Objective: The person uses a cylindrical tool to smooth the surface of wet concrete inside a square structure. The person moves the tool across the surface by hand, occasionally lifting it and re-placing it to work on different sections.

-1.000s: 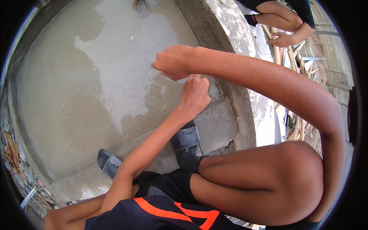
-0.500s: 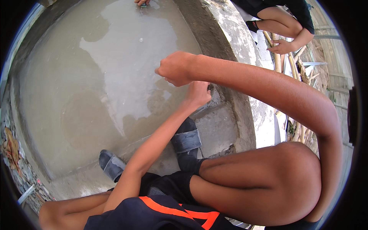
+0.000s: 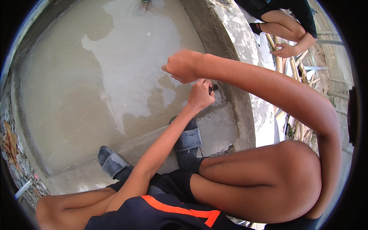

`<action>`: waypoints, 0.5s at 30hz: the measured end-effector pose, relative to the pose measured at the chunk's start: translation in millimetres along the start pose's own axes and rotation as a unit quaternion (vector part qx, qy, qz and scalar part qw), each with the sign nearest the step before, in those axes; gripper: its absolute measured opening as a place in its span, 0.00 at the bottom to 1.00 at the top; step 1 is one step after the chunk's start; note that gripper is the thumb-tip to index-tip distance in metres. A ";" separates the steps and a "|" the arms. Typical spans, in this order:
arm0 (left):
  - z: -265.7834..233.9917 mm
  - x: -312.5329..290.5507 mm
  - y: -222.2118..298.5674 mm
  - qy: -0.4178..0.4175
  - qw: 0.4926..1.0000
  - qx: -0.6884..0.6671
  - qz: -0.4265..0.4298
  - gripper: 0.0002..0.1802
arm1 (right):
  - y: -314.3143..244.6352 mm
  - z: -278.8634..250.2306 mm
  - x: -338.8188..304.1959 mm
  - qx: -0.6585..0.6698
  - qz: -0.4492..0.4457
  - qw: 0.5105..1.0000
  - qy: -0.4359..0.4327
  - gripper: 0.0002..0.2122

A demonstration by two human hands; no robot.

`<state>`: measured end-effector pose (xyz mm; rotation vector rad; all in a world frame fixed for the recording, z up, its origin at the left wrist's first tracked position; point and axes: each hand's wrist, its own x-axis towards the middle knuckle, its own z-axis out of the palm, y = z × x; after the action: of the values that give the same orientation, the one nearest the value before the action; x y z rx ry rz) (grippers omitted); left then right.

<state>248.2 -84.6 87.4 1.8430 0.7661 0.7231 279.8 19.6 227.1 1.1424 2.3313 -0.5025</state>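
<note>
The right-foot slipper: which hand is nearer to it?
Left. The left hand is ahead of the slipper, not touching it; the right hand is farther out, beyond the left hand and slightly leftward.

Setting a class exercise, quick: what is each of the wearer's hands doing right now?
Left hand: closed, holding a dark object, mostly hidden.
Right hand: closed in a fist; whether it holds anything cannot be told.

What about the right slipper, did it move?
No, I see no shift either way: the right slipper still sits beside the grey block.
</note>
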 end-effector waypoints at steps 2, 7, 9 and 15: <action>-8.1 0.2 -8.4 -0.005 1.000 0.002 -0.016 0.18 | -3.5 -1.0 1.3 0.004 -0.003 1.000 0.001 0.08; -37.0 -1.0 0.7 0.006 0.996 0.025 -0.089 0.20 | -9.2 2.3 4.7 0.006 -0.020 1.000 0.013 0.08; -54.5 2.1 11.1 -0.018 0.994 -0.012 -0.110 0.21 | -10.2 3.4 8.1 0.006 -0.008 1.000 -0.008 0.07; -103.4 16.8 -21.4 -0.044 0.987 -0.021 -0.152 0.18 | -3.7 -3.3 3.5 -0.022 -0.008 1.000 0.017 0.10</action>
<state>176.2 -7.7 106.0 1.6593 0.9409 0.4555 274.1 21.4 228.1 1.1222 2.3705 -0.4384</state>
